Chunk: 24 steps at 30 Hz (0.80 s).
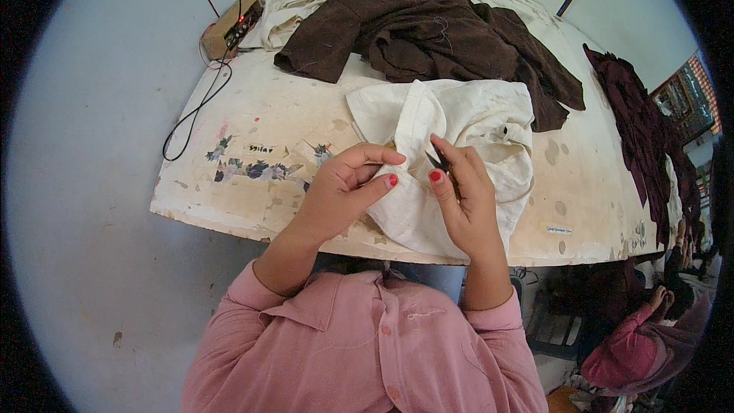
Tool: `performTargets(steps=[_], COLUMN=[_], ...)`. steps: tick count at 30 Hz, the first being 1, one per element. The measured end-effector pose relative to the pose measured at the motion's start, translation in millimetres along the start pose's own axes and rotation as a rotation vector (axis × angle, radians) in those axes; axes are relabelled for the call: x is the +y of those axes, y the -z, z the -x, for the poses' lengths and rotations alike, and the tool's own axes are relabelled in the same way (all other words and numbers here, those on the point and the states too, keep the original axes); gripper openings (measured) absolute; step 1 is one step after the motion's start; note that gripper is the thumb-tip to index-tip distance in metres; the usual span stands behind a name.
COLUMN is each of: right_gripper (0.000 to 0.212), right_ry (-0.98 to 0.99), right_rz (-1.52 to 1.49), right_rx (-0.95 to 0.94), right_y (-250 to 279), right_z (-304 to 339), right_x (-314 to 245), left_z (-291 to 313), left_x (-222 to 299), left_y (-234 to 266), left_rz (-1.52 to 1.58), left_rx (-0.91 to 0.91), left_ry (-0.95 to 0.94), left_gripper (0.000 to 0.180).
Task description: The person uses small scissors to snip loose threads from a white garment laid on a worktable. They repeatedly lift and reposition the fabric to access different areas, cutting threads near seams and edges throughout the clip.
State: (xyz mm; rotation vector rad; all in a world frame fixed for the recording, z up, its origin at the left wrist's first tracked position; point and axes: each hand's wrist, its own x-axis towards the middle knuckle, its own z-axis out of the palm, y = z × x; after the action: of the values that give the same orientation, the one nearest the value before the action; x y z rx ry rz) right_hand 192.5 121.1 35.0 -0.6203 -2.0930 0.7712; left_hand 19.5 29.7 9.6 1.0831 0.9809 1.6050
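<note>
A white cloth garment [505, 107] lies bunched on the table in front of me, part of it hanging over the near edge. My left hand [348, 183] pinches a fold of it between thumb and fingers. In my right hand [468, 187] is a small pair of thread snips [436, 159], dark, with pointed blades turned toward the pinched cloth. The blade tips are close to the fabric; whether they touch it I cannot tell. Most of the snips' body is hidden behind my fingers.
Dark brown garments [443, 23] are heaped across the far side of the worn table [589, 183]. A power strip box [233, 27] with black cables sits at the far left corner. Maroon cloth [631, 122] hangs at the right. Another person in pink [631, 356] is at lower right.
</note>
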Motion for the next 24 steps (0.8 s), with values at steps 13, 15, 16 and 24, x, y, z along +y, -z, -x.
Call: performTargets(steps=[13, 15, 16, 24], right_gripper=[0.03, 0.03, 0.03, 0.028], right_ry=[0.012, 0.056, 0.078, 0.127], right_rz=[-0.057, 0.014, 0.049, 0.158], right_rx=[-0.045, -0.03, -0.022, -0.022], right_y=[1, 2, 2, 4], right_z=[18, 17, 17, 13], right_x=[-2, -2, -2, -7], left_z=[1, 1, 1, 3], left_x=[-1, -2, -3, 1], left_y=[-8, -8, -8, -10], left_rz=[0.085, 0.071, 0.075, 0.056], left_rx=[-0.013, -0.011, -0.01, 0.005], left_ry=[0.014, -0.006, -0.019, 0.003], left_gripper=[0.029, 0.029, 0.029, 0.03])
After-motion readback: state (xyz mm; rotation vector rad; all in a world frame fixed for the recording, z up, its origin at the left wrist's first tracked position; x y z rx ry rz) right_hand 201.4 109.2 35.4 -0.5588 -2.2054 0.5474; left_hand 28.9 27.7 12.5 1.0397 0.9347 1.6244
